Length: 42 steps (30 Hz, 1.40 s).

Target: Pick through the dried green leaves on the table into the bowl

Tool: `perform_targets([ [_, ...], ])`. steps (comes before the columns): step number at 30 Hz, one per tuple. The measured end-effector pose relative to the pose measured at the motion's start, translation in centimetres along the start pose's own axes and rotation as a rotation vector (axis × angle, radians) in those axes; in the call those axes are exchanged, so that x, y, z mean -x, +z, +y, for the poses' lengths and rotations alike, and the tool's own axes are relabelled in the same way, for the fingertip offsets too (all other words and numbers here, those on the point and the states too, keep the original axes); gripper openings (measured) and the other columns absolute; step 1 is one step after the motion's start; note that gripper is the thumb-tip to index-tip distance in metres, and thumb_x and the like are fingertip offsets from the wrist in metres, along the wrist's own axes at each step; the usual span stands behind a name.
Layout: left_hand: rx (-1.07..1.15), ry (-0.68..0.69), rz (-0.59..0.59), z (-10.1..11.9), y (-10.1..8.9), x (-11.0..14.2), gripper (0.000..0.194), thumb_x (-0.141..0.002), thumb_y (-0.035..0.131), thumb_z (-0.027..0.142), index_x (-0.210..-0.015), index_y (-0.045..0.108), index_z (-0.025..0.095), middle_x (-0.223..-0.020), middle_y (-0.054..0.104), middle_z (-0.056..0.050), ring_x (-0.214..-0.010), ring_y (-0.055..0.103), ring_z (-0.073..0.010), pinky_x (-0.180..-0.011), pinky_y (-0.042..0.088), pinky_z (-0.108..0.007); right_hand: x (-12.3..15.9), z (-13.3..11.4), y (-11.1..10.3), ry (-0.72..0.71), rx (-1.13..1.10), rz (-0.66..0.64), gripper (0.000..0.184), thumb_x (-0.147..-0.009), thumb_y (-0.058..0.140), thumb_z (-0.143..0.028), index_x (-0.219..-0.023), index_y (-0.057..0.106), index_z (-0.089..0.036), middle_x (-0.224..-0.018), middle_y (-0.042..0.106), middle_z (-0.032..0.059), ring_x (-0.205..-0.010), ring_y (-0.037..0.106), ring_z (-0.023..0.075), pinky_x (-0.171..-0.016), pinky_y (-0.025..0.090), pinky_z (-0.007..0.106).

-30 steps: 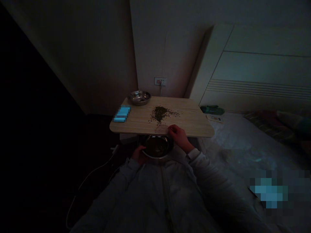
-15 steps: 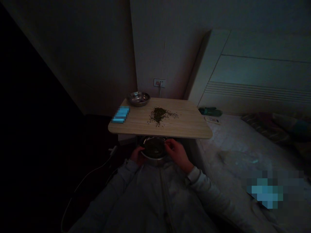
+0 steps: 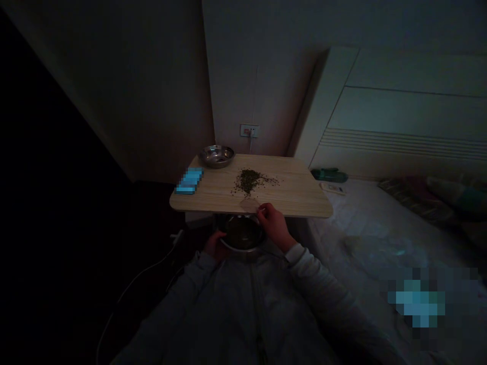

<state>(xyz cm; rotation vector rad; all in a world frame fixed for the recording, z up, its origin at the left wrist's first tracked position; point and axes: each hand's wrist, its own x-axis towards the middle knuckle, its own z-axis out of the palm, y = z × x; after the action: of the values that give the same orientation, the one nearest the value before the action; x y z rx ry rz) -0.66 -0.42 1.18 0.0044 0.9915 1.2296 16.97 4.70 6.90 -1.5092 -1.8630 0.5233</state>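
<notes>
In the head view my left hand (image 3: 215, 245) is closed on the left rim of a metal bowl (image 3: 243, 249), held just below the table's front edge. Its dim inside hides what it contains. A thin, pale, flat piece like a card (image 3: 249, 205) is pinched in my right hand (image 3: 276, 227), over the near edge of the table (image 3: 300, 197). Just beyond the card lies a loose pile of small green beans or seeds (image 3: 249, 180), with stray ones scattered around it, mostly to the right.
A second metal bowl (image 3: 216, 156) stands at the table's back left corner, with a blurred bright phone-like screen (image 3: 189, 181) in front of it. A bed (image 3: 331, 243) adjoins on the right, holding a green bottle (image 3: 330, 175) and a remote (image 3: 333, 188). A cable (image 3: 131, 287) trails at left.
My right hand has risen from inside the bowl to the table edge, and the pale card now shows over the tabletop. My left hand and the bowl stay about where they were.
</notes>
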Motion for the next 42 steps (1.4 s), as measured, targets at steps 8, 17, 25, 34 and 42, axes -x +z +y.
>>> perform_targets([
  [8,0.003,0.002,-0.02,-0.1,-0.1,-0.1,0.028,-0.067,0.05,0.006,-0.09,0.065,0.013,-0.072,0.073,-0.007,-0.088,0.069,-0.0267,-0.08,0.054,-0.041,-0.8,1.9,-1.6,0.057,-0.041,0.103,0.014,-0.078,0.051,-0.028,-0.08,0.059,-0.018,-0.06,0.061,0.0007,-0.057,0.055,0.0149,-0.053,0.033,0.024],
  [17,0.007,0.023,-0.027,-0.2,-0.4,-0.3,0.023,-0.069,0.051,0.005,-0.085,0.066,0.013,-0.069,0.073,-0.007,-0.084,0.069,-0.0255,-0.079,0.054,-0.038,-1.0,2.1,-2.5,0.11,0.033,0.106,0.012,-0.076,0.052,-0.025,-0.081,0.06,-0.018,-0.065,0.063,0.0026,-0.061,0.056,0.0165,-0.057,0.036,0.025],
  [25,-0.022,-0.032,-0.006,0.0,-0.3,-0.4,0.03,-0.071,0.049,0.007,-0.097,0.065,0.01,-0.069,0.073,-0.008,-0.084,0.069,-0.0261,-0.076,0.054,-0.039,-1.6,2.3,-2.5,0.109,0.062,0.096,0.013,-0.078,0.052,-0.026,-0.083,0.06,-0.017,-0.067,0.064,0.0035,-0.063,0.058,0.017,-0.057,0.036,0.026],
  [34,-0.013,0.0,0.001,-0.1,-0.1,-0.1,0.029,-0.069,0.05,0.005,-0.094,0.065,0.012,-0.069,0.073,-0.007,-0.084,0.069,-0.0252,-0.078,0.055,-0.038,-1.8,2.9,-3.1,0.134,0.089,0.114,0.016,-0.078,0.05,-0.027,-0.084,0.061,-0.016,-0.07,0.065,0.0046,-0.065,0.058,0.0171,-0.058,0.037,0.026],
  [42,0.009,-0.01,-0.026,-0.1,-0.2,-0.2,0.034,-0.069,0.049,0.005,-0.097,0.066,0.014,-0.071,0.073,-0.006,-0.085,0.069,-0.0258,-0.077,0.055,-0.04,-4.7,4.6,-4.1,0.164,0.154,0.103,0.014,-0.08,0.052,-0.027,-0.082,0.063,-0.018,-0.069,0.066,0.0041,-0.064,0.059,0.0164,-0.057,0.037,0.025],
])
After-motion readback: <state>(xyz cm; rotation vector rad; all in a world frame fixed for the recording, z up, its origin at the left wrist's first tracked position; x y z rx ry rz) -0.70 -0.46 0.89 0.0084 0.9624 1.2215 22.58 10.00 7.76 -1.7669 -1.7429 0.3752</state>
